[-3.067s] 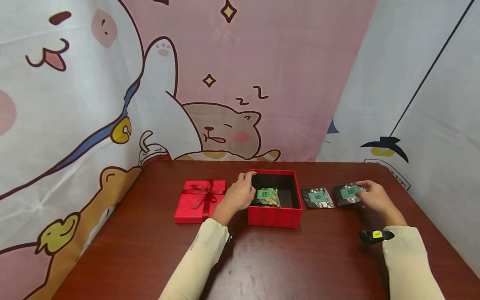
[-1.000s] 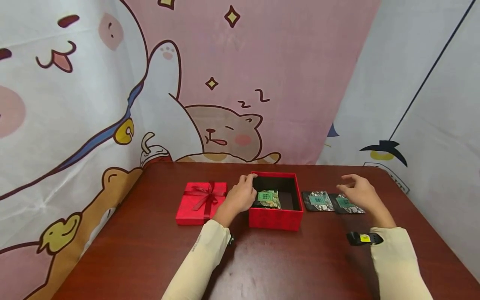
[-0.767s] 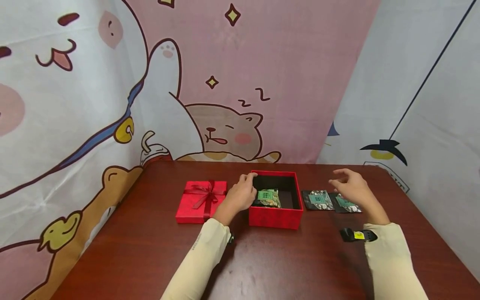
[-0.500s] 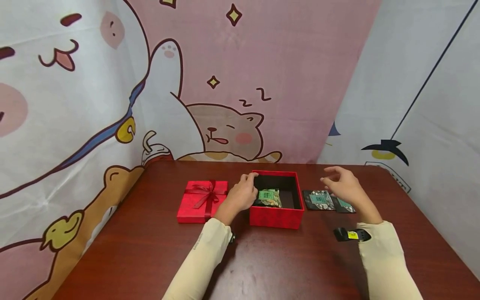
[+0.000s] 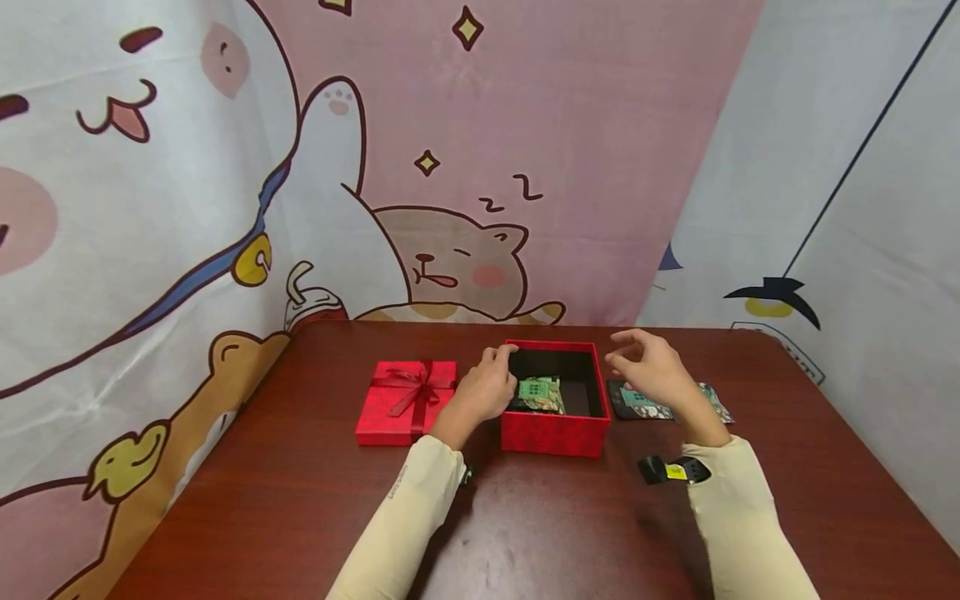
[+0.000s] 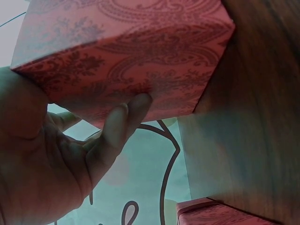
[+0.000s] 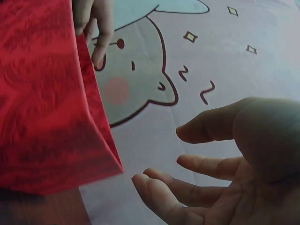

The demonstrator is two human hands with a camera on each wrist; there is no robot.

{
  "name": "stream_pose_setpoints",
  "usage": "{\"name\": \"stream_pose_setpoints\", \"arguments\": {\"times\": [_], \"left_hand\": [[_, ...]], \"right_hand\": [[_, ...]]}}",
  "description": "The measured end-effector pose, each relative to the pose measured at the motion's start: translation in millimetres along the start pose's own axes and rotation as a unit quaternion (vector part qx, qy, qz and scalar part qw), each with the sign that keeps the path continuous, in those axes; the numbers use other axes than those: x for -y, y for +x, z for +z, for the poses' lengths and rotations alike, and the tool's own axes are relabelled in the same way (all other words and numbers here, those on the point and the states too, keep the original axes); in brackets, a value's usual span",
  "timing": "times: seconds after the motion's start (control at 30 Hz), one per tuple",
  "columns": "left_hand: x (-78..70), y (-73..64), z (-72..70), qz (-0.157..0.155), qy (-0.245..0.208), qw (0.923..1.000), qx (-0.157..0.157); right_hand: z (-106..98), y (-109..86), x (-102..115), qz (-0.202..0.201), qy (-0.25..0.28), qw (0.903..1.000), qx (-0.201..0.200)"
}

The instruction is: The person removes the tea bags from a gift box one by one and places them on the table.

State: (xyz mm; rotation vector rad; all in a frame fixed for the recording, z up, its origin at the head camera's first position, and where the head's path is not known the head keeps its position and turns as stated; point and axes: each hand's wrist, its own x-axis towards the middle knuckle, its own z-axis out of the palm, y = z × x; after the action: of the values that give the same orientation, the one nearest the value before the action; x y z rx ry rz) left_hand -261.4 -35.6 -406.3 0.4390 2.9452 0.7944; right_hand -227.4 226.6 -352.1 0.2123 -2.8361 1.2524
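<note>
Resting right of the lid [image 5: 384,423], the box [image 5: 555,435] has the left hand [image 5: 482,390], fingers clamped, on its left wall; the right hand [image 5: 654,371], fingers apart, hangs near packets [image 5: 639,403] farther right; another packet [image 5: 540,395] lies inside.

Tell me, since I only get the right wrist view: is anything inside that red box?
Observer: Yes, the head view shows at least one green-labelled packet inside the red box.
Visitor: Is there a lid anywhere?
Observer: A red lid lies to the left of the box, on the table.
Visitor: And on the box's right?
Observer: Patterned packets, partly hidden by the right hand.
</note>
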Motion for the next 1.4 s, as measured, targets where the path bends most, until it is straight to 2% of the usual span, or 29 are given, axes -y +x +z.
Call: {"name": "stream_pose_setpoints", "arguments": {"times": [0.33,0.57,0.7,1.0,1.2,1.4], "left_hand": [[-1.0,2.6,-1.3,0.002,-0.001,1.0,-0.002],[-0.9,1.4,-2.0,0.004,0.0,1.0,-0.002],[-0.9,-0.7,-1.5,-0.003,-0.006,1.0,0.002],[-0.2,-1.4,-1.0,0.009,-0.003,0.9999,-0.012],[0.1,-0.7,0.0,0.003,-0.004,1.0,-0.008],[1.7,-0.2,1.0,0.0,-0.009,0.9999,-0.006]], "right_hand": [[17.5,5.1,17.5,-0.024,-0.025,0.9994,0.0],[34.7,8.8,22.3,-0.05,-0.047,0.9976,-0.002],[44.2,11.1,24.1,-0.042,-0.043,0.9982,0.008],[64.6,19.3,31.9,-0.016,-0.055,0.9974,0.043],[77.6,23.8,30.1,0.015,-0.064,0.9949,0.076],[86.6,27.6,26.7,0.04,-0.08,0.9918,0.091]]}}
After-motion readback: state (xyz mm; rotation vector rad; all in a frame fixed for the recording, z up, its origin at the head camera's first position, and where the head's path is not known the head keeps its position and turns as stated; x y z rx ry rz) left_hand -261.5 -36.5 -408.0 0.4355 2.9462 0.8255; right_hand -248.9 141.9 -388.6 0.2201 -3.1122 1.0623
